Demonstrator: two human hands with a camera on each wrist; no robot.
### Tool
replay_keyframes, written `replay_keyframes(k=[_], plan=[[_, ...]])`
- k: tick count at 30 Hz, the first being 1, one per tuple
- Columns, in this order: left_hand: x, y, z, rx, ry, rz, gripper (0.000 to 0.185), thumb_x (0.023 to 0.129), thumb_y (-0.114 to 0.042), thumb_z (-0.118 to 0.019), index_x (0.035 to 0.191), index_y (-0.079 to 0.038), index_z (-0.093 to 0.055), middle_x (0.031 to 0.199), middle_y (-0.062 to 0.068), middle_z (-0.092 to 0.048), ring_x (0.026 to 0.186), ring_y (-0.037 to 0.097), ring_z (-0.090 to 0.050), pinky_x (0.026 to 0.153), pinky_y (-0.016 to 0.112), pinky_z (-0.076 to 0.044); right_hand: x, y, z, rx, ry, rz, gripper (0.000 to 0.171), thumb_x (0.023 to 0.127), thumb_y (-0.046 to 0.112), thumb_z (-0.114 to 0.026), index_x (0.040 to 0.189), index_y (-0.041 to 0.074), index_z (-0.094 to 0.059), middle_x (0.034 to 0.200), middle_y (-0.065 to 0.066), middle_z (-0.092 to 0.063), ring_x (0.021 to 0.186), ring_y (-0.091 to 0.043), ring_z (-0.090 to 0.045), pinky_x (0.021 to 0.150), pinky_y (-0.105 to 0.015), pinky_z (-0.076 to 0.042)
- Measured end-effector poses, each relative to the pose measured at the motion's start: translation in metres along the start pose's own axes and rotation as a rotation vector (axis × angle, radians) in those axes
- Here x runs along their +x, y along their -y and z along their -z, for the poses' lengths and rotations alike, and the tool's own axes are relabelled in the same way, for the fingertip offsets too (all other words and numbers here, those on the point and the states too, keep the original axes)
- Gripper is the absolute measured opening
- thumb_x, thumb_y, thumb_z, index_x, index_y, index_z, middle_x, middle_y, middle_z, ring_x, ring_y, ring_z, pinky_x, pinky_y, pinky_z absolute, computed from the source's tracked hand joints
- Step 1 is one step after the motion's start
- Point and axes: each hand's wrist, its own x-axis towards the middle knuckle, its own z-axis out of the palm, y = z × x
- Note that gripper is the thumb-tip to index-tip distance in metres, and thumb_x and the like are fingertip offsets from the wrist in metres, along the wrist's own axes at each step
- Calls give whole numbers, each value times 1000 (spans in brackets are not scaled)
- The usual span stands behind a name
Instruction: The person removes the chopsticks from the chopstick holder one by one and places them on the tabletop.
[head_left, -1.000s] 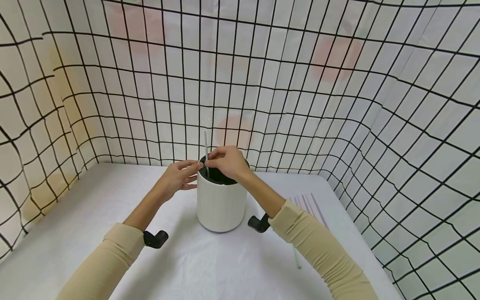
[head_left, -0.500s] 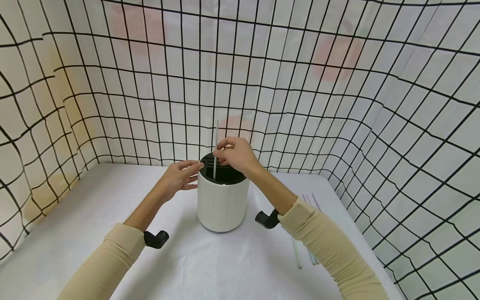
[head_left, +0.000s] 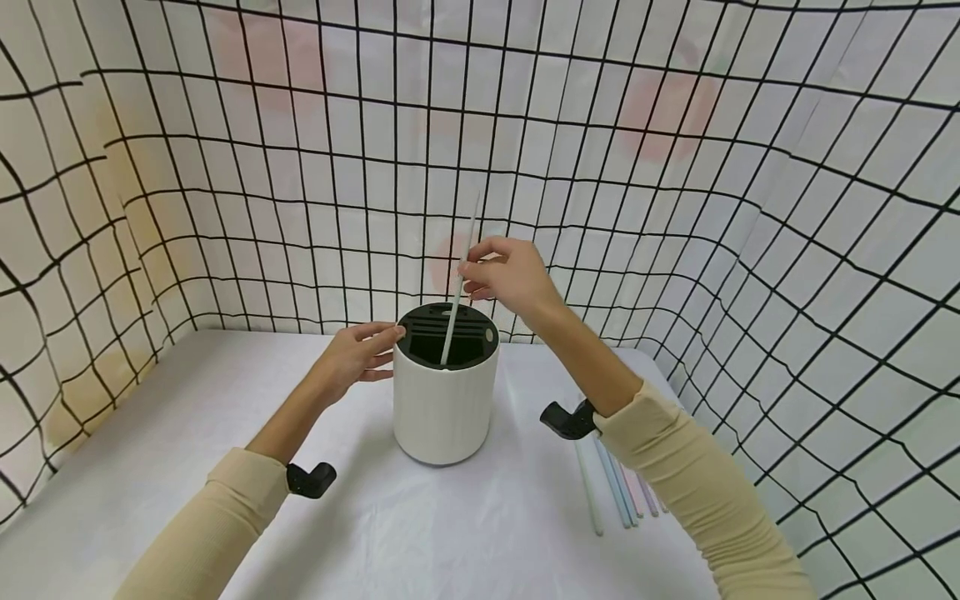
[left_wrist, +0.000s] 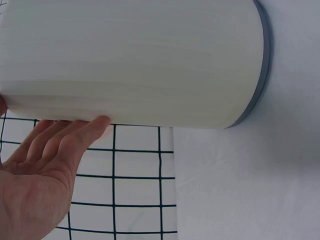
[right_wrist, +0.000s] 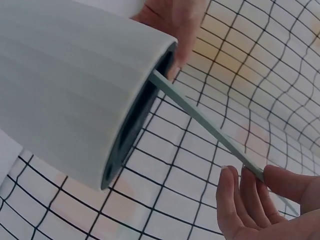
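A white ribbed utensil holder (head_left: pixel 444 417) with a black slotted top (head_left: pixel 435 323) stands upright on the table. Fingers of my left hand (head_left: pixel 358 354) lie fairly straight against its left side, the thumb at the rim; the left wrist view shows these fingers (left_wrist: pixel 75 140) touching the wall. A pale green chopstick (head_left: pixel 454 312) leans to the right from the large front opening, its lower end at the front rim. Above the top, my right hand (head_left: pixel 513 275) pinches the chopstick's upper part between thumb and fingers, seen closely in the right wrist view.
Several pastel chopsticks (head_left: pixel 618 492), green, blue, pink and purple, lie on the white table (head_left: pixel 420 533) to the right, partly hidden under the right sleeve (head_left: pixel 675 475). Black mesh (head_left: pixel 375 208) over white cloth encloses the back and sides.
My right hand has moved up and to the right, raising the chopstick and tilting it rightward in the front opening. The left hand has stayed at the holder's side.
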Motion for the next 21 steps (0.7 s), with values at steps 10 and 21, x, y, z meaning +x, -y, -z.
replay_keyframes(k=[10, 21], plan=[[0, 1, 1, 5, 12, -22, 67, 97, -43, -68, 147, -1, -49, 151, 18, -52, 136, 37, -53, 95, 41, -60, -7, 13, 34, 135, -99, 20, 22, 96, 15, -71, 113, 2, -64, 104, -12, -71, 84, -25, -73, 83, -36, -65], [1, 1, 1, -1, 12, -23, 65, 97, -41, -68, 145, -1, -50, 150, 18, -53, 135, 37, -54, 94, 41, -60, -17, -14, 63, 62, -201, -53, 29, 98, 20, -69, 121, 3, -65, 108, -8, -70, 80, -19, -72, 80, -30, -65]])
